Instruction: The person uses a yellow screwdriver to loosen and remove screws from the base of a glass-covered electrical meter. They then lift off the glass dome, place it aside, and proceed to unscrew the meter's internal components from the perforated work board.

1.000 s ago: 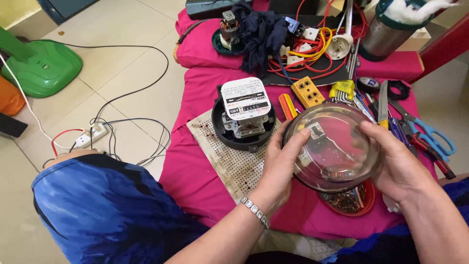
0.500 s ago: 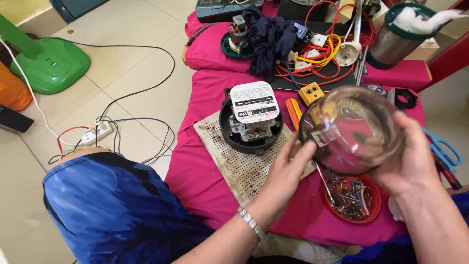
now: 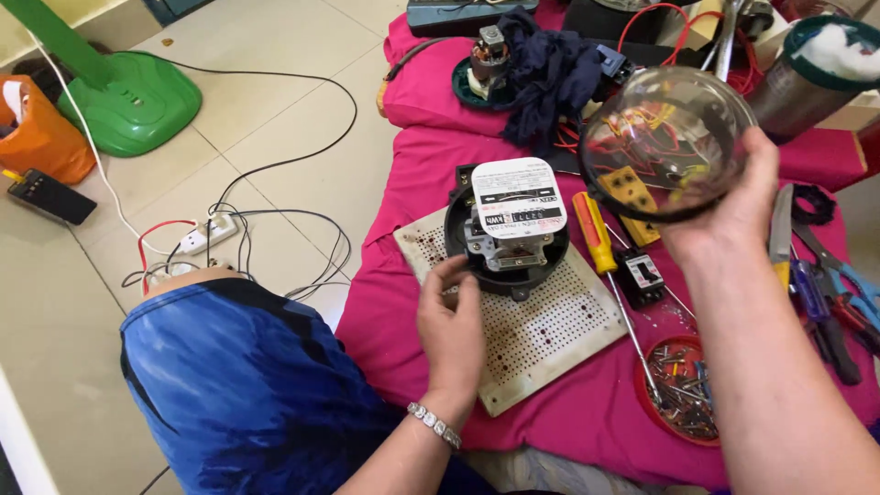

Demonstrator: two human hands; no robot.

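Right hand [image 3: 733, 197] palm hidden behind glass dome [image 3: 665, 137]; cup [image 3: 811, 73] cut off.

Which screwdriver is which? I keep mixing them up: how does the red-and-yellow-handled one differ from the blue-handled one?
The red-and-yellow screwdriver lies beside the perforated board, its thin shaft running down to the red dish of screws. The blue-handled screwdriver lies farther right among the pliers, its shaft hidden. Both rest untouched on the pink cloth.

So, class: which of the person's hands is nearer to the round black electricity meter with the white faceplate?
Left. The left hand touches the lower left rim of the round black electricity meter; the right hand holds the clear glass dome cover up, apart to its right.
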